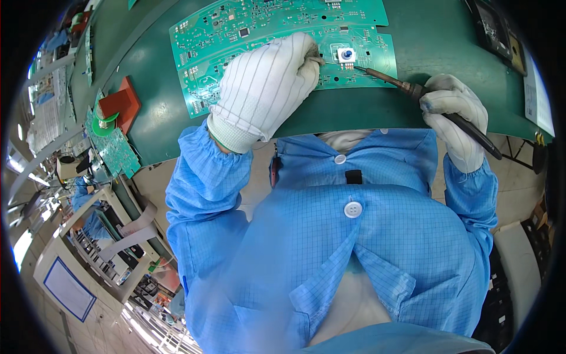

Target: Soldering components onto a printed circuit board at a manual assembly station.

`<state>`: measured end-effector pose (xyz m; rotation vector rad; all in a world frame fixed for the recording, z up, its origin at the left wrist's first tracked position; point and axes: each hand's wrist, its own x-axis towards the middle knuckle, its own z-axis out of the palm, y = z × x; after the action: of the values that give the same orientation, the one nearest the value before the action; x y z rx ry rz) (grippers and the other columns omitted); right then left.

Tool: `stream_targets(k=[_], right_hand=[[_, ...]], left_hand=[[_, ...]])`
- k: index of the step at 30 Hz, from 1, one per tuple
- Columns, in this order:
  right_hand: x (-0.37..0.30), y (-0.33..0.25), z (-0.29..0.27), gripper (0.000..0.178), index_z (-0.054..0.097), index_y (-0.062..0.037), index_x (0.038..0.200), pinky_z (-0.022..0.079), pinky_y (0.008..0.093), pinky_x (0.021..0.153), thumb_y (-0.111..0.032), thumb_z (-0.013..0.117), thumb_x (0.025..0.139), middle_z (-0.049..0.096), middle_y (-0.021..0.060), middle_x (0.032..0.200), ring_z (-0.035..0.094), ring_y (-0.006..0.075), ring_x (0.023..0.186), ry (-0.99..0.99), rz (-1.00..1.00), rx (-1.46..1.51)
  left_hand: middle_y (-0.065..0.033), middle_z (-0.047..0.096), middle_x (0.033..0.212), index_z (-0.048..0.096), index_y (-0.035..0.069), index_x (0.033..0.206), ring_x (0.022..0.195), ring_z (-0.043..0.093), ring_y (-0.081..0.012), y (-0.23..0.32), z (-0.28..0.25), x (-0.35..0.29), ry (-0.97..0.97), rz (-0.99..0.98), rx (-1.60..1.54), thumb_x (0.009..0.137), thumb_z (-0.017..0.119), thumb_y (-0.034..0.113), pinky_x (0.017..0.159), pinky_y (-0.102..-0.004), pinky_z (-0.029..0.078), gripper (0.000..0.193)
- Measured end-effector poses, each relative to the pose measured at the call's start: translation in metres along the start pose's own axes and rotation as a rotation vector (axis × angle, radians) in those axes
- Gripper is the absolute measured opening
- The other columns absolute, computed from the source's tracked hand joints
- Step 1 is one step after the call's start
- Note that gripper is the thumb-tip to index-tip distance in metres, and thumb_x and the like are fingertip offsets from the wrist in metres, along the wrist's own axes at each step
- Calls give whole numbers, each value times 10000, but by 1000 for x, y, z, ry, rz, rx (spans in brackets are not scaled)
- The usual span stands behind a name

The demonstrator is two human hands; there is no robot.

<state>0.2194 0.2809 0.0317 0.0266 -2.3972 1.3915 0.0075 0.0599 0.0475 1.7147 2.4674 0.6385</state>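
Observation:
A green circuit board (380,56) lies flat on the green work table, with a second strip of circuitry along its far side. On its right part sits a white square component (346,55) with a blue round knob and a row of pins on its near side. My right hand (457,112), in a white glove, grips a soldering iron (418,91) like a pen; the tip points left at those pins. My left hand (268,85), in a striped white glove, is over the board just left of the component. Its fingers are pinched together, and what they hold is hidden.
To the left, a red holder (124,106) carries a green spool (105,124), beside another circuit board (121,154) at the table edge. A dark device (490,26) stands at the far right, near a white sheet (536,97). Shelving and equipment fill the left background.

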Motion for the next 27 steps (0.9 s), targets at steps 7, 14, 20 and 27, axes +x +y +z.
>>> stream_targets(k=[7,14,20,27], right_hand=[[5,0,0,210,697,-31,956,510,373,748,-31,682,746,722,80,893,652,270,801,-10,-43,28],[5,5,3,185,679,-42,940,519,389,721,-30,702,757,702,87,886,643,284,800,-20,-128,-19],[11,12,7,213,667,-42,940,521,408,709,-33,721,734,667,97,839,636,312,790,-36,-203,-53],[17,17,11,219,729,-50,942,540,372,726,-65,742,724,713,65,873,652,266,795,-31,-232,-3]], left_hand=[[-146,662,781,595,68,952,705,659,-338,3,-2,2,-48,-55,-1,893,599,180,615,-432,530,126],[-144,653,765,598,68,926,693,653,-340,2,-5,8,-92,-52,-58,887,609,185,616,-417,525,125],[-156,634,729,575,60,889,671,645,-350,1,-3,9,-103,-157,-73,835,623,107,605,-416,523,86],[-139,641,753,577,75,894,655,643,-335,-7,3,5,-86,-108,-54,826,619,77,595,-405,525,80]])
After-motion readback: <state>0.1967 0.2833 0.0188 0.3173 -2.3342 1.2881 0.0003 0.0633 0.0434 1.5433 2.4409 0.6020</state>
